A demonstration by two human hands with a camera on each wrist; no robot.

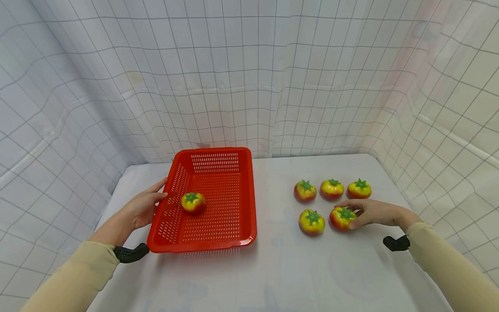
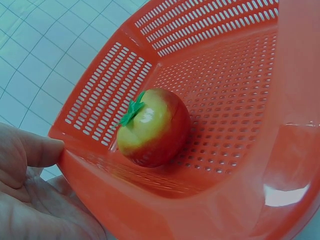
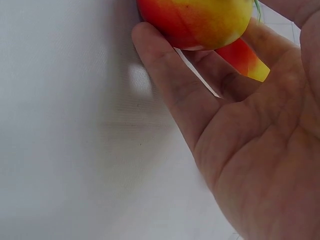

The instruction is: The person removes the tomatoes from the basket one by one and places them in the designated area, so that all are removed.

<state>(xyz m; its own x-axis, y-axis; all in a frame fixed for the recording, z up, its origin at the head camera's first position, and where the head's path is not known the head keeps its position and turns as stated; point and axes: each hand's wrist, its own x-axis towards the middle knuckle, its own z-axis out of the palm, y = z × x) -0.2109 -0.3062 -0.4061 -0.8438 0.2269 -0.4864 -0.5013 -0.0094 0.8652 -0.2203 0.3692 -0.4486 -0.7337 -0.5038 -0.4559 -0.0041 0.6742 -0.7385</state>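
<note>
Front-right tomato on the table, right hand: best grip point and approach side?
Take the front-right tomato around its round body below the green calyx, coming from the right, where the right hand already cups it. Its neighbour tomato sits close on the left, so that side is probably too tight for fingers.

Left hand (image 1: 140, 210) laid flat with fingers straight, right hand (image 1: 374, 213) curled in a grip, both arms extended forward

Glossy red plastic basket (image 1: 212, 242), perforated with small slots, against the left hand's (image 1: 142, 210) fingertips. Shiny, smooth plastic-looking tomato (image 2: 152, 127) inside, just beyond the thumb. Another smooth, glossy tomato (image 1: 341, 218) under the right hand's (image 1: 376, 213) fingers. Matt white cloth (image 1: 296, 273) beneath.
</note>
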